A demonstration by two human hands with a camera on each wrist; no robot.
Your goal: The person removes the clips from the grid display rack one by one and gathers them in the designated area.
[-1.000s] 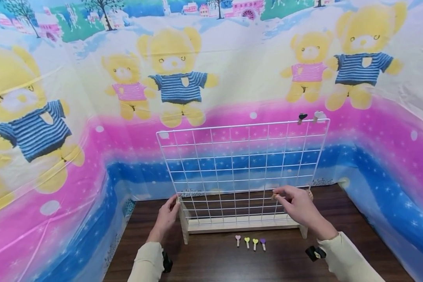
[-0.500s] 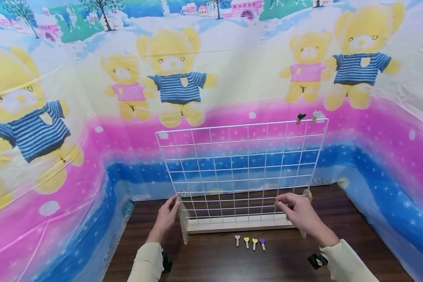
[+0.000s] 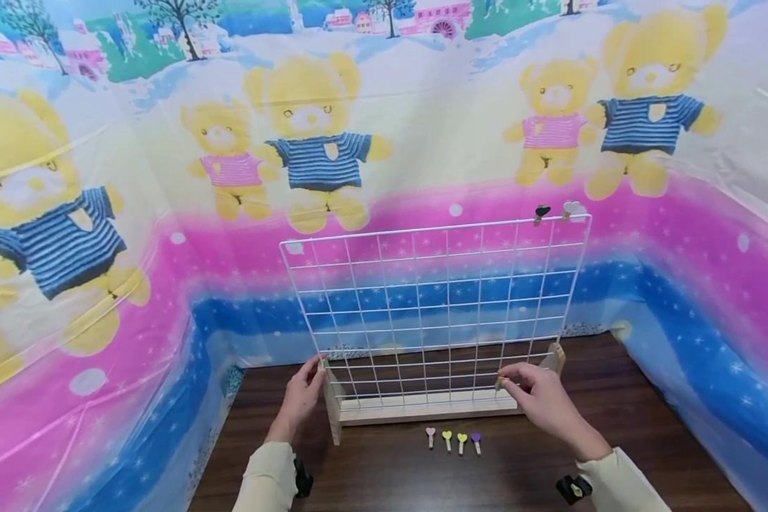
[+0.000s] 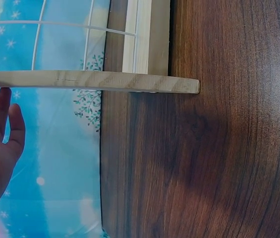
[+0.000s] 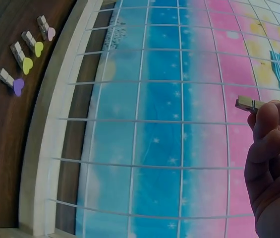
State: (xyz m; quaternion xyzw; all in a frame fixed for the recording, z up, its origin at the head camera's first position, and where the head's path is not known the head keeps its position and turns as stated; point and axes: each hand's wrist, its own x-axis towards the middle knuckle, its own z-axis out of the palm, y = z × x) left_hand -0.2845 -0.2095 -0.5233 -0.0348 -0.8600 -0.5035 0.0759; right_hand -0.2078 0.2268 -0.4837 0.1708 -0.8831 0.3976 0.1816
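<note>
Four heart-topped mini clothespins (image 3: 462, 444) sit in a row up front — probably so they're easy to grab. Right hand (image 3: 546, 400) is pinching another mini clothespin (image 5: 247, 103) by the white wire grid (image 3: 449, 306); left hand (image 3: 301, 392) has fingers fairly straight against the wooden side leg (image 4: 105, 80) — steadying it, I'd guess. A black-heart pin (image 3: 542, 212) and a white pin (image 3: 572, 208) clip the top rail. Dark woodgrain tabletop (image 3: 384, 487) runs back to a teddy-bear-print backdrop (image 3: 422, 142).
</note>
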